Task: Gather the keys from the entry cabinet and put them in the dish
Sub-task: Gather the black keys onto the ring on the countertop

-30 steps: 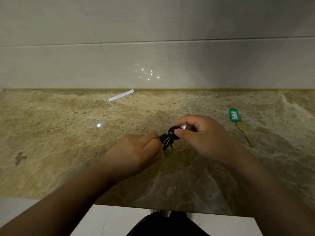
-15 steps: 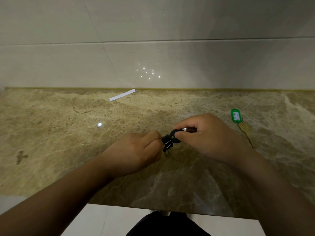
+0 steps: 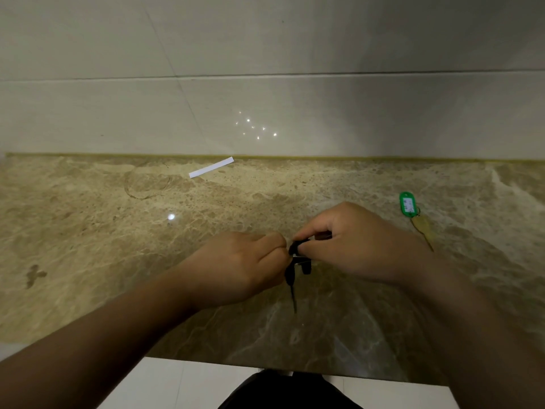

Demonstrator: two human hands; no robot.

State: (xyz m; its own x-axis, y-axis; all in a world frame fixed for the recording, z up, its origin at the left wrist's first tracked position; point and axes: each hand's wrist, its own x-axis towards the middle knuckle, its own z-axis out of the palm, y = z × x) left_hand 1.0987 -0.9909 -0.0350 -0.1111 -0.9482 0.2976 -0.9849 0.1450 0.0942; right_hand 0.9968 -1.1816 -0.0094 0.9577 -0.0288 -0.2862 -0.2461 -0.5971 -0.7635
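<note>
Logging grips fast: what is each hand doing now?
Left hand: closed, pinching the black keys.
Right hand: closed on the same keys.

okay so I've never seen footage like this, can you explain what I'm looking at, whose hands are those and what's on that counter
There is no machine here. The camera sits on a person's head, looking down, so both arms are that person's own. The left hand and right hand together hold a bunch of black keys above a marble counter; one key hangs down. On the counter lie a key with a green tag, to the right, and a white paper strip by the wall. No dish is in view.
</note>
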